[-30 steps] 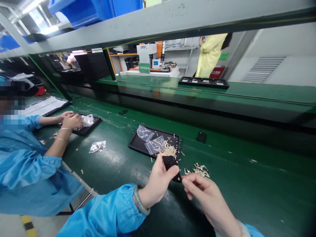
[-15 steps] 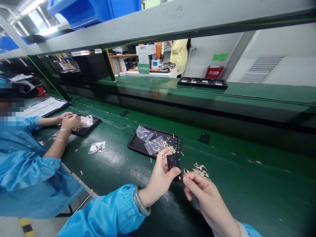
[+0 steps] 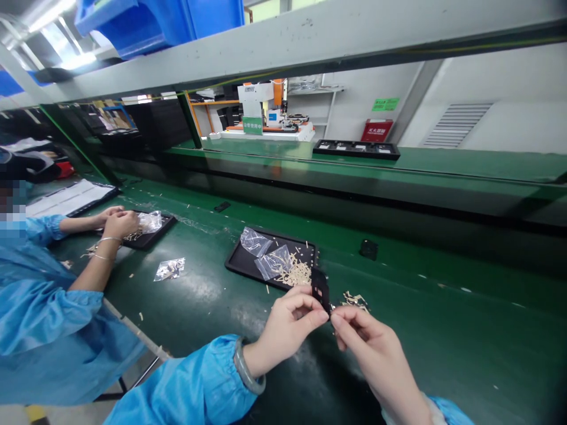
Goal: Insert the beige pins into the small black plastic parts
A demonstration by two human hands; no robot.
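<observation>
A thin black plate (image 3: pixel 319 288) is gripped between the thumb and fingers of my left hand (image 3: pixel 290 321), tilted nearly edge-on. The fingertips of my right hand (image 3: pixel 365 336) are pinched together at the plate's lower end; whatever they hold is too small to make out. Behind my left hand lies a black tray (image 3: pixel 241 258) with clear plastic bags (image 3: pixel 273 261) and a heap of small beige strips (image 3: pixel 296 273). More beige and dark pieces (image 3: pixel 354 300) lie on the green table just beyond my right hand.
At the left, a person in blue sleeves (image 3: pixel 48 301) works over another black tray (image 3: pixel 153 239). A small bag (image 3: pixel 170 269) lies between the trays. Farther back are a black part (image 3: pixel 368 249), a raised green shelf (image 3: pixel 425 168) with a long tray (image 3: pixel 355 149), and an overhead grey beam (image 3: pixel 283 44).
The black plate has turned more edge-on in my left hand, and my right fingertips have closed in at its lower end. The person in yellow at the back is out of view.
</observation>
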